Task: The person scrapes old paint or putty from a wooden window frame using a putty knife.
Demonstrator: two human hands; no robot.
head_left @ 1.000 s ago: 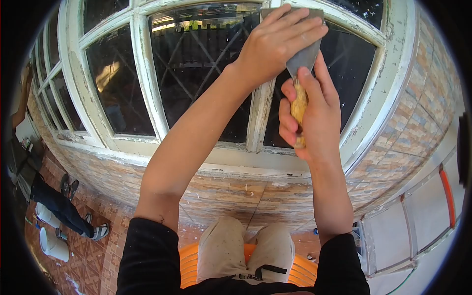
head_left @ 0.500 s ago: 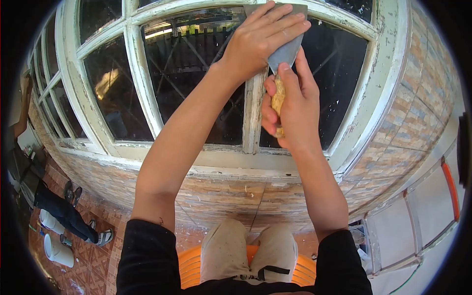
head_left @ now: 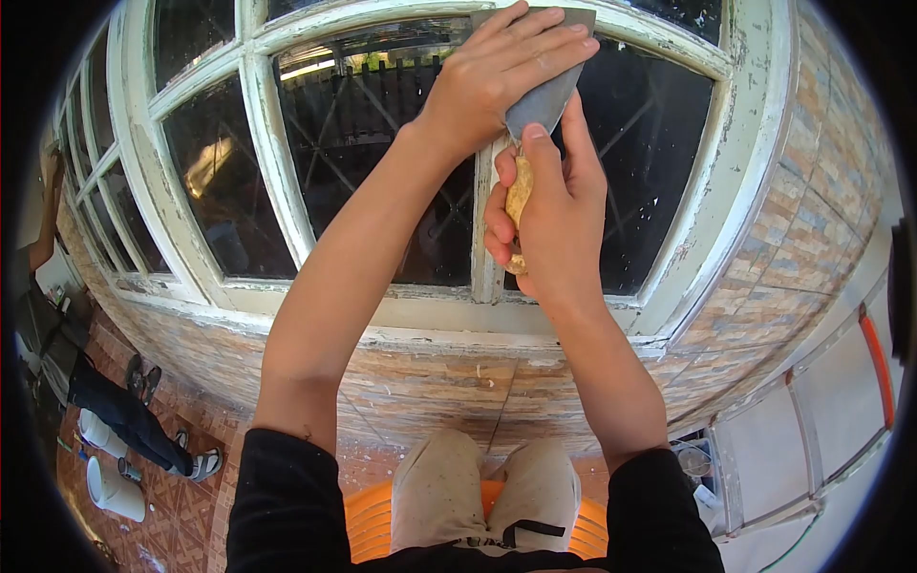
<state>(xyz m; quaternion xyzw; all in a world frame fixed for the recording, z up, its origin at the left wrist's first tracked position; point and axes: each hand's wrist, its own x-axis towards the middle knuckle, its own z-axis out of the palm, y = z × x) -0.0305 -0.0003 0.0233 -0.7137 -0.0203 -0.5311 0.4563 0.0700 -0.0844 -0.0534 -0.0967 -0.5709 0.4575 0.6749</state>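
Observation:
My right hand (head_left: 554, 205) is wrapped round the yellow handle of a putty knife (head_left: 537, 113), its thumb up near the base of the blade. My left hand (head_left: 487, 81) lies flat across the broad grey blade, with its fingers stretched toward the upper right. The blade is against the white window frame (head_left: 485, 224), where the centre upright meets the upper crossbar. Its scraping edge is partly hidden by my fingers. Paint on the frame is chipped and worn.
Dark glass panes (head_left: 635, 162) sit on both sides of the upright. Stone-patterned tiles (head_left: 420, 387) cover the wall below. An orange ribbed seat (head_left: 368, 516) is beneath me. A ladder (head_left: 807, 430) is at right. Another person (head_left: 105, 401) stands at far left near white buckets (head_left: 115, 489).
My right hand and the knife's handle have swung a little to the left. My left hand has shifted slightly left with the blade, still flat on it.

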